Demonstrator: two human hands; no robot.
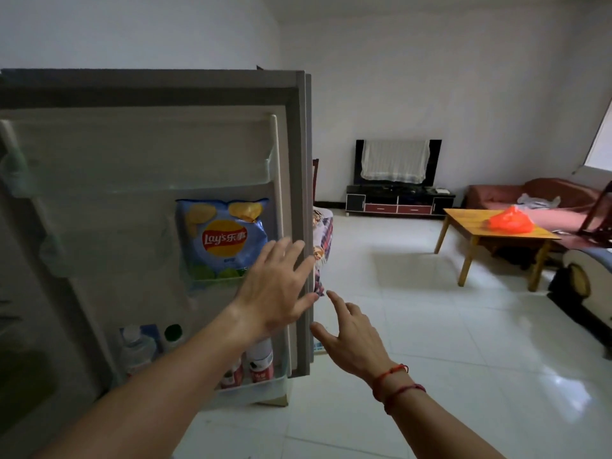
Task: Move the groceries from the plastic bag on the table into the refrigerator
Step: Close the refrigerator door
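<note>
Fridge door (293, 167) holds one chip bag (225, 240), four bottles (260, 361).

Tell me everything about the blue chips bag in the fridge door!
The chips bag is light blue and shiny, like plastic, puffed and sealed. It shows a red-and-yellow Lay's logo, yellow chips above and green limes below. It stands upright in the middle shelf of the open fridge door. The left hand, open, overlaps its lower right corner; whether it touches, I cannot tell.
</note>
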